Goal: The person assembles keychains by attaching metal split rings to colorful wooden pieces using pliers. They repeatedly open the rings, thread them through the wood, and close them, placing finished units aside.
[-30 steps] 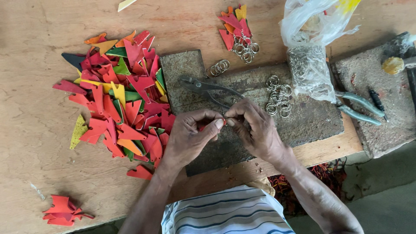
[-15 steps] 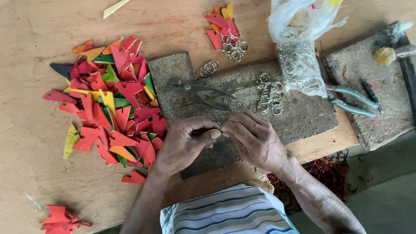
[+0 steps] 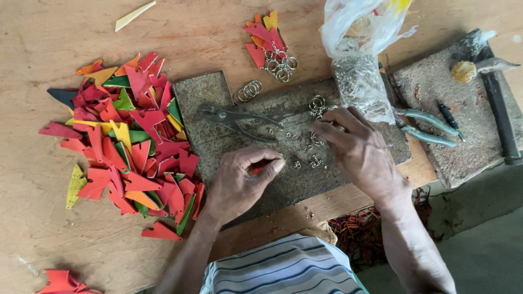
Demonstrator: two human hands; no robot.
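My left hand (image 3: 242, 182) rests on a rough grey slab (image 3: 283, 179), its fingers pinched around a small red leather piece (image 3: 256, 170) that is mostly hidden. My right hand (image 3: 357, 149) reaches up and to the right over the slab, fingertips on a cluster of small metal key rings (image 3: 317, 103). A few loose rings and small links (image 3: 305, 160) lie between the two hands. Grey pliers (image 3: 234, 120) lie on the slab above my left hand.
A heap of red, orange, yellow and green leather cutouts (image 3: 128, 141) covers the wooden table at left. Finished pieces with rings (image 3: 269, 46) lie at the top. A plastic bag of rings (image 3: 362, 60), green-handled pliers (image 3: 427, 125) and a hammer (image 3: 498, 103) sit at right.
My hands, which worked together at the slab's middle, have separated. The right hand moved up and right to the ring cluster; the left stays with the red piece.
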